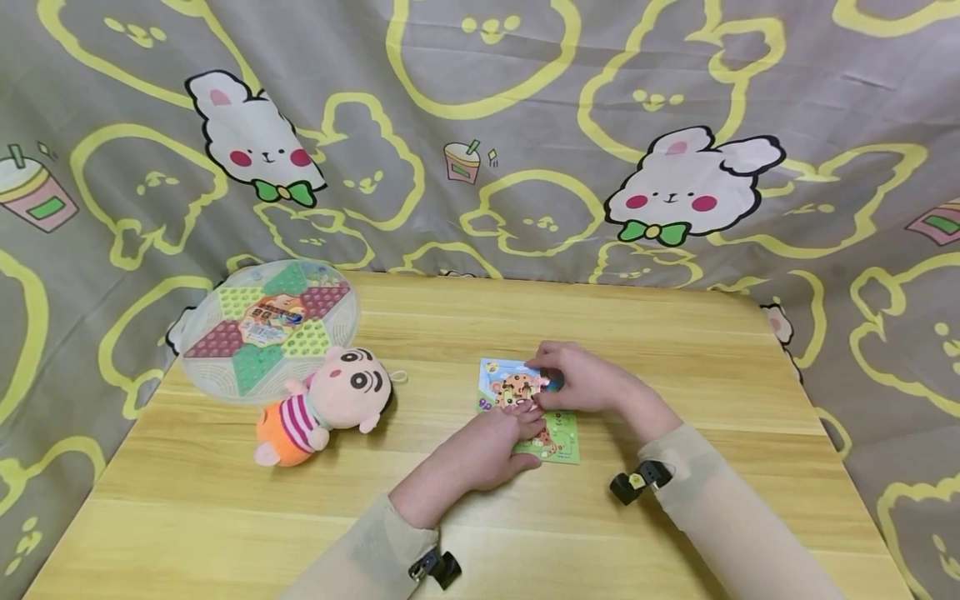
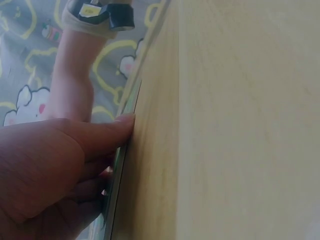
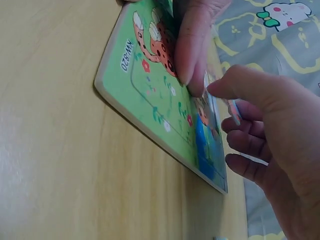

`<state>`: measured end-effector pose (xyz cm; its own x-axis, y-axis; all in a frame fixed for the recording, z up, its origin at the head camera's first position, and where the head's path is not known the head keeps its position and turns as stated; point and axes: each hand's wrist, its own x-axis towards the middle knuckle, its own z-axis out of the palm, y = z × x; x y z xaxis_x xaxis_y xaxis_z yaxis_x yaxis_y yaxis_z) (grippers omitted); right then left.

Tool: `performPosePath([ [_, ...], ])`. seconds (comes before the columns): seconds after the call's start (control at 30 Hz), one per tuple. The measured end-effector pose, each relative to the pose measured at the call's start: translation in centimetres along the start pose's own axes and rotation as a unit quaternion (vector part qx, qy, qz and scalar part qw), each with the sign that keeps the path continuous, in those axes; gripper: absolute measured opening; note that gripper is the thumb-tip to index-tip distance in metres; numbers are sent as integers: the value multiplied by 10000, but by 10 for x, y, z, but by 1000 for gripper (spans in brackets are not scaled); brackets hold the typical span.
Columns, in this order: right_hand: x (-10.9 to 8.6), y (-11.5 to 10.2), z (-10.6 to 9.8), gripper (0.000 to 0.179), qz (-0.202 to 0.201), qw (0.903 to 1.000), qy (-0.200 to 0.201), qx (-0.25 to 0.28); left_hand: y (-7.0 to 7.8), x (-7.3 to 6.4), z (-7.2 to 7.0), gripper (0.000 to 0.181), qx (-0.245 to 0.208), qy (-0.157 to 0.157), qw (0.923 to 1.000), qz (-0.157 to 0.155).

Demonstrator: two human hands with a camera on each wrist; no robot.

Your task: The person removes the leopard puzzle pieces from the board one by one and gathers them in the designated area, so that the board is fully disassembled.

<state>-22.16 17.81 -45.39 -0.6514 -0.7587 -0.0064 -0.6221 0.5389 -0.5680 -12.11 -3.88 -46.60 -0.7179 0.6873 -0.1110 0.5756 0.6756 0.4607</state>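
Note:
A thin jigsaw puzzle board (image 1: 567,435) with a spotted leopard on green and blue lies on the wooden table. My left hand (image 1: 486,448) rests on it from the near left, its fingers over the leopard and its thumb along the board's near edge. At the board's far right, my right hand (image 1: 588,382) pinches a small puzzle piece (image 3: 234,113) between thumb and fingers, close over the blue part. The right wrist view shows the left fingertips pressing on the picture beside that piece, which is partly hidden by the right fingers.
A plush doll (image 1: 330,408) with a striped shirt and orange shorts lies left of the board. Behind it, a round Chinese checkers board (image 1: 198,367) sits at the table's left back. A patterned curtain (image 1: 525,150) hangs along the table's far edge.

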Motion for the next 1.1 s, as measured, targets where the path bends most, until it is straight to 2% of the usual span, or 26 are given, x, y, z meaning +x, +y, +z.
performPosePath([
  [0.3,-18,1,-12,51,141,9994,199,259,1,-2,0,59,-20,-34,10000,-45],
  [0.7,-59,15,-30,54,405,9972,558,290,3,-3,0,59,-140,-47,9998,-152],
  [0.9,-77,21,-38,51,531,9952,670,485,3,-2,0,59,-120,-62,9998,-174],
  [1.1,-92,25,-44,48,558,9949,710,439,5,-2,-1,59,-145,-79,9996,-229],
])
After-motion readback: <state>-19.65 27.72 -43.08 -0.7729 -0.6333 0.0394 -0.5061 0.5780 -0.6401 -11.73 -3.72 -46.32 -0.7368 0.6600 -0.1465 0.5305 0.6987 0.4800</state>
